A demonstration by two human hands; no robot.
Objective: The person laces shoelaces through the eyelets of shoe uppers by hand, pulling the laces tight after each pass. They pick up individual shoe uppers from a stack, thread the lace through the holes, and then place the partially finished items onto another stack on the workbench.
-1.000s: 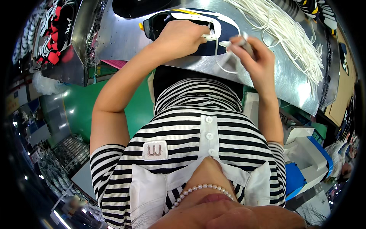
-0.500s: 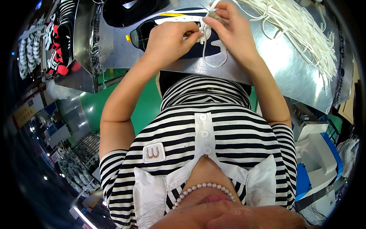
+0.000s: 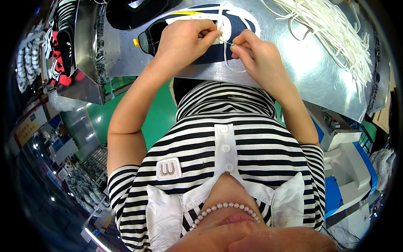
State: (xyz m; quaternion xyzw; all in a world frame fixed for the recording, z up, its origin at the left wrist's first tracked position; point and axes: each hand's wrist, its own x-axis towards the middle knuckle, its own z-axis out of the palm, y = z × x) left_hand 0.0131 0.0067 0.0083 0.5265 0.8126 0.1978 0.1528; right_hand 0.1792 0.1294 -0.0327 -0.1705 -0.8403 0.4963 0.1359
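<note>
While left hand (image 3: 182, 40) pinches lace (image 3: 220, 19); right hand (image 3: 265, 58) grips thin tool (image 3: 227, 42)

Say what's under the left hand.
The navy shoe lies below the left hand; its black heel end shows to the hand's left, white edging to its right. Whatever is directly beneath the palm is covered.

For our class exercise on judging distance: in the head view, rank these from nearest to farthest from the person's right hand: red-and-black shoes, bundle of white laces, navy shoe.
From the right hand:
1. navy shoe, just to its left
2. bundle of white laces, off to its right on the metal table
3. red-and-black shoes, at the picture's far left
</note>
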